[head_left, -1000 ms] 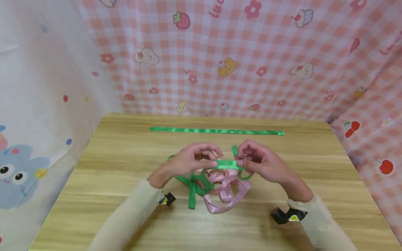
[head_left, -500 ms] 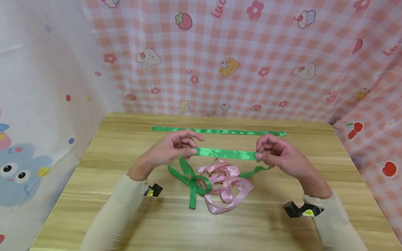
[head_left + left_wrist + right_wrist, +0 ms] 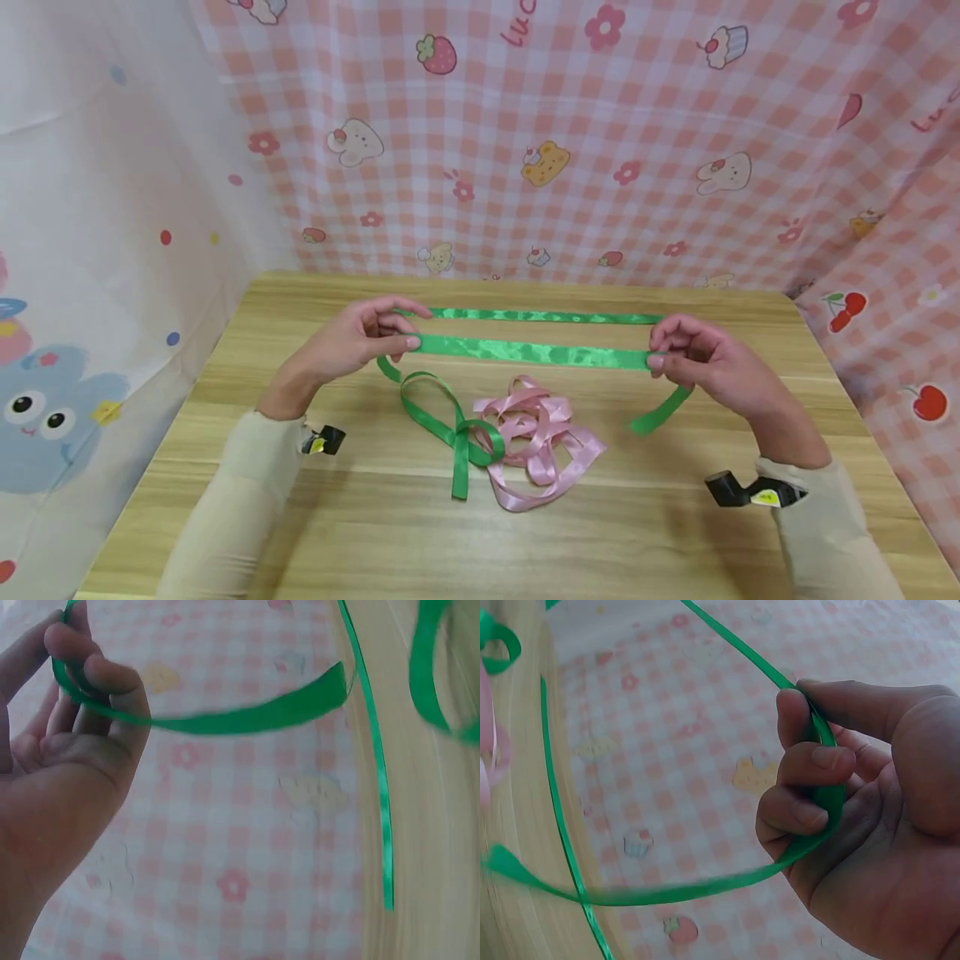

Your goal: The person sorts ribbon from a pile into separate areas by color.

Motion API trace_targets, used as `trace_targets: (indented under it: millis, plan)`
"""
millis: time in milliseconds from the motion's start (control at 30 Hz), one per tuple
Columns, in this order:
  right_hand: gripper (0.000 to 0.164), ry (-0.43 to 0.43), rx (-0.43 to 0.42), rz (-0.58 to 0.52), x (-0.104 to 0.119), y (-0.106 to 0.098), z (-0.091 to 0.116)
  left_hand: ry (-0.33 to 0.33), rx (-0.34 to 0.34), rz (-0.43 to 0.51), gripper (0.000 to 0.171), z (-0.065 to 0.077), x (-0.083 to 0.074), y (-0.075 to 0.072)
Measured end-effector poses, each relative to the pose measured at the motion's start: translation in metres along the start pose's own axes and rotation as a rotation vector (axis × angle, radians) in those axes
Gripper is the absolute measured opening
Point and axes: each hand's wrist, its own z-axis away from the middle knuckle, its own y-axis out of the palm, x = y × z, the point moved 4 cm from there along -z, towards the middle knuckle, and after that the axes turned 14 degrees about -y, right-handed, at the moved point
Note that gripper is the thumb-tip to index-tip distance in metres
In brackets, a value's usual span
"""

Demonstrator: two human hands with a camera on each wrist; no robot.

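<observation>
A green satin ribbon is stretched nearly level between my two hands, above the table. My left hand pinches it between thumb and index finger, and a short tail hangs past the fingers. At the other end my right hand pinches it the same way; its loose tail curves down and to the left. Below lie a looped green ribbon and a tangled pink ribbon, side by side and touching.
Another green ribbon lies straight along the back of the wooden table, its ends partly hidden behind the hands. A pink checked cloth hangs behind the table, and a white printed cloth hangs at the left.
My hands have moved apart, left hand leftward and right hand rightward, drawing a longer span of green ribbon taut. Its ends have come off the pile and now hang free.
</observation>
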Motion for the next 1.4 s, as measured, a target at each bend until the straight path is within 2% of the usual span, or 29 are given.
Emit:
trace_targets:
  millis: [200, 500, 733, 900, 1033, 1133, 1300, 1400]
  plan:
    - [0.018, 0.002, -0.04, 0.002, -0.009, -0.021, 0.013, -0.014, 0.035, -0.006, 0.037, 0.01, 0.015, -0.02]
    - [0.016, 0.046, -0.101, 0.006, -0.029, -0.048, 0.032, -0.056, -0.043, -0.039, 0.038, 0.021, 0.039, -0.045]
    - [0.016, 0.082, -0.17, -0.027, -0.047, -0.066, 0.043, -0.177, -0.126, -0.009, 0.041, 0.025, 0.061, -0.06]
    - [0.014, 0.134, -0.261, -0.078, -0.066, -0.078, 0.052, -0.249, -0.158, 0.074, 0.043, 0.021, 0.081, -0.069]
    - [0.015, 0.133, -0.351, -0.153, -0.087, -0.087, 0.058, -0.335, -0.249, 0.105, 0.051, 0.013, 0.102, -0.077]
    - [0.014, 0.156, -0.432, -0.178, -0.101, -0.091, 0.06, -0.372, -0.302, 0.151, 0.052, 0.008, 0.114, -0.079]
    - [0.011, 0.241, -0.585, -0.18, -0.121, -0.098, 0.063, -0.4, -0.335, 0.234, 0.049, 0.002, 0.126, -0.081]
    - [0.011, 0.328, -0.679, -0.111, -0.131, -0.103, 0.064, -0.442, -0.394, 0.25, 0.051, -0.003, 0.132, -0.083]
